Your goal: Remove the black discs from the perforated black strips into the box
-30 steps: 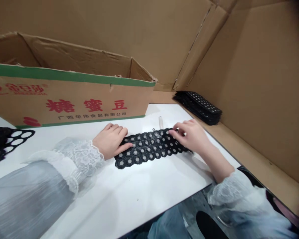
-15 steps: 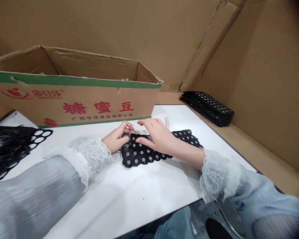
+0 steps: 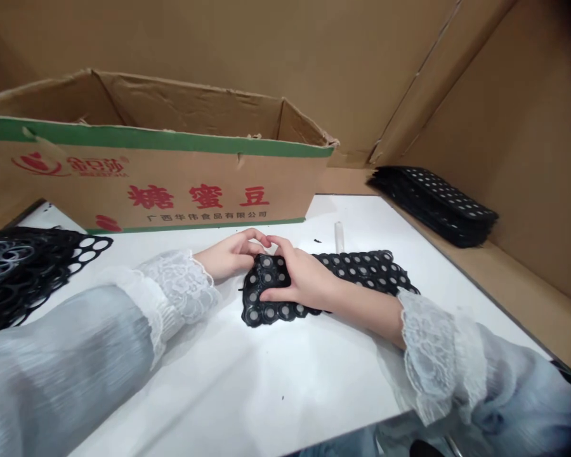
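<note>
On the white table lies a long black sheet (image 3: 269,312) of joined rings, with pale round spots across it. My left hand (image 3: 231,255) is at its far left corner, the thumb against the edge and the fingers curled just beyond. My right hand (image 3: 307,276) rests across the sheet, thumb stretched out over the top and apart from the forefinger. The forefinger's tip meets my left fingertips at the far edge. Whether something small sits between those fingertips is hidden.
An uncovered cardboard box (image 3: 195,181) with red lettering stands behind my hands. Tangled black ring webbing (image 3: 23,273) lies at left. Stacked black spotted sheets (image 3: 438,203) sit at far right. A short clear tube (image 3: 339,237) is behind the sheet. Cardboard walls (image 3: 266,44) enclose the table.
My left thumb has slid from the sheet's top to its edge. My right forefinger has come over to meet my left fingertips. The view has turned slightly left.
</note>
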Tool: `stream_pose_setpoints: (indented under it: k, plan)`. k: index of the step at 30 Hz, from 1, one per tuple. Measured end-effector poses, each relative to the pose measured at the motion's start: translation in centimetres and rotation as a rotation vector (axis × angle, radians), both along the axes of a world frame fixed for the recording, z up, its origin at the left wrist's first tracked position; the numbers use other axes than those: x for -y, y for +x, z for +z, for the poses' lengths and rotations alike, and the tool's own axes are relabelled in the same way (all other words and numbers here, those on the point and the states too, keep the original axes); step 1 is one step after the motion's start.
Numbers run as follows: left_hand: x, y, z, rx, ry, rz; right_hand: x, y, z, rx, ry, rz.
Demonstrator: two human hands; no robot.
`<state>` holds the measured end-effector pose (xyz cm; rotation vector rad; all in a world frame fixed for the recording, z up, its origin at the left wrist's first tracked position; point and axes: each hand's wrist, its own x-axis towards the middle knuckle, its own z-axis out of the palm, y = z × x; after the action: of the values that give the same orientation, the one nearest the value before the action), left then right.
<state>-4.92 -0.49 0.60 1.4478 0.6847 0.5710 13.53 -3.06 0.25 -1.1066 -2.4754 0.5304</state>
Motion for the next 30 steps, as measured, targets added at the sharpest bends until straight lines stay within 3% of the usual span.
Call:
stream_pose_setpoints:
  k: [7, 15, 30]
  plan:
    - [-0.87, -0.62, 0.08, -0.033, -0.04, -0.143, 0.02, -0.19, 0.03, 0.069, -0.022, 0.006]
    - [-0.6, -0.39, 0.14, -0.045, -0.035, -0.004, 0.09, -0.19, 0.08, 0.077, -0.008, 0.002]
    - [-0.99, -0.91, 0.1, -0.099, 0.079, -0.042, 0.01, -0.21, 0.06, 0.096, 0.0, -0.006]
